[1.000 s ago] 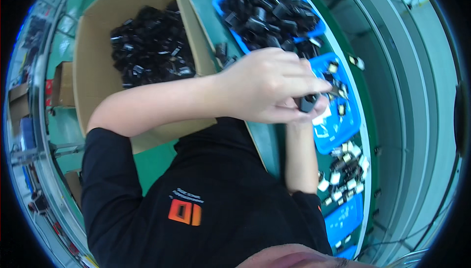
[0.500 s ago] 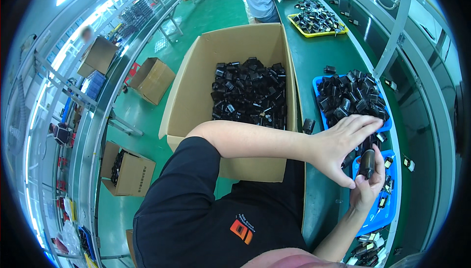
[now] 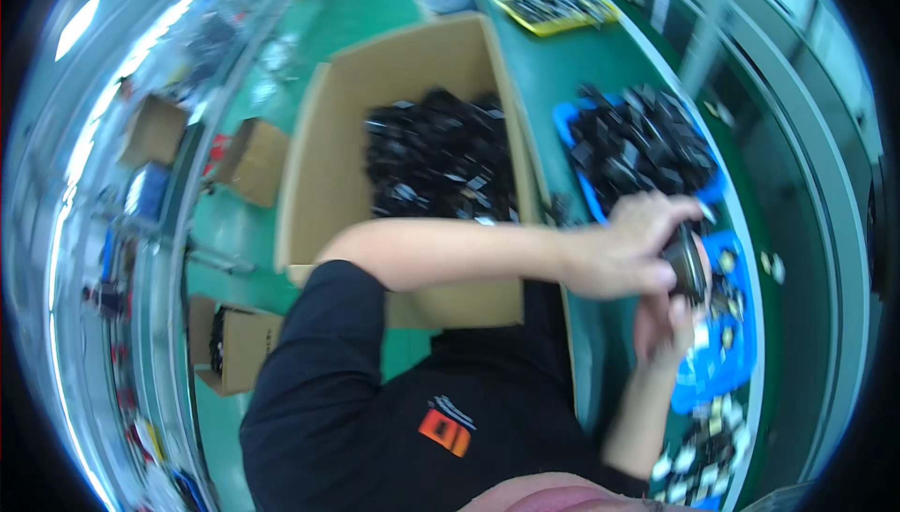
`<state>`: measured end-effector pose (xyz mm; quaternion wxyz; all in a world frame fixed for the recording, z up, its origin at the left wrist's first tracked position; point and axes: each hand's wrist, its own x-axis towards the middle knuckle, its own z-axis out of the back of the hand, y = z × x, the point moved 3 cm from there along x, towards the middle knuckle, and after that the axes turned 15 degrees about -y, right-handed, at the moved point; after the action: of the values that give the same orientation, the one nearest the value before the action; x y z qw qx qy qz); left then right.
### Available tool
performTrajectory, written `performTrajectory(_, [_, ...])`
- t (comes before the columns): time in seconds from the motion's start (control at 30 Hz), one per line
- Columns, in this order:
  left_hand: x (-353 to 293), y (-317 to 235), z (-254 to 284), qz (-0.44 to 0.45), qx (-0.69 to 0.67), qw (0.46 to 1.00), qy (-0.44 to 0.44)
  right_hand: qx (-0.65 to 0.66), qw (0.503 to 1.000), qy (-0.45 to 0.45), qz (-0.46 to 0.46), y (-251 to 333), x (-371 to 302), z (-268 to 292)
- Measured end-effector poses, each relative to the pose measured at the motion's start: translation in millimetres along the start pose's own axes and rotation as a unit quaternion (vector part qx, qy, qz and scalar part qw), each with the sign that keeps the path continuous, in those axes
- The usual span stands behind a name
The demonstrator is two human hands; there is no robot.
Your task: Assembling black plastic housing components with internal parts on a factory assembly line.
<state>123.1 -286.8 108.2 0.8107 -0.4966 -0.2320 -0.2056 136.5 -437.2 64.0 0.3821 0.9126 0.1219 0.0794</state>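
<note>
We take the sparsely filled blue tray (image 3: 736, 362) as our landmark. At its upper left, between the two hands, we see a black casing (image 3: 689, 263). Its long axis runs roughly along the tray's length, the lower end slanting slightly right. In the view it overlaps the tray's left edge, but we cannot tell how high above it is.

The left hand (image 3: 630, 248) lies on the casing's left, farther from the tray. Its fingers reach across towards the casing's upper end, with the thumb apart from them and beside the casing's left side. Blur keeps us from telling whether this hand is pinching or only touching.

The right hand (image 3: 667, 320) comes from below, on the tray's left. We see its fingers behind the casing's right side and its thumb near the lower end, so we judge that it carries the casing. Both hands are right at the casing: the left is nearer its upper end, the right its lower.

Just beyond the landmark tray stands a heaped blue tray (image 3: 577, 163); well to its left, a large carton (image 3: 328, 142) holds more black parts (image 3: 441, 160). At its near end we see a pile of small black and white parts (image 3: 708, 446).
</note>
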Motion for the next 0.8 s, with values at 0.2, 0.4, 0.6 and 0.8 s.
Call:
performTrajectory(0.2, [4,12,9,0.026,0.028,0.999,0.012,0.196,0.972,0.047,-0.119,-6,24,5])
performTrajectory(0.4, [5,10,6,0.037,-0.032,0.999,0.000,0.190,0.974,0.047,-0.116,-8,22,-1])
performTrajectory(0.6, [1,12,2,0.077,-0.087,0.993,-0.010,0.180,0.980,0.019,-0.083,-16,19,5])
performTrajectory(0.8, [-6,-11,-7,0.069,0.034,0.995,-0.067,0.132,0.989,-0.008,-0.073,-19,15,5])
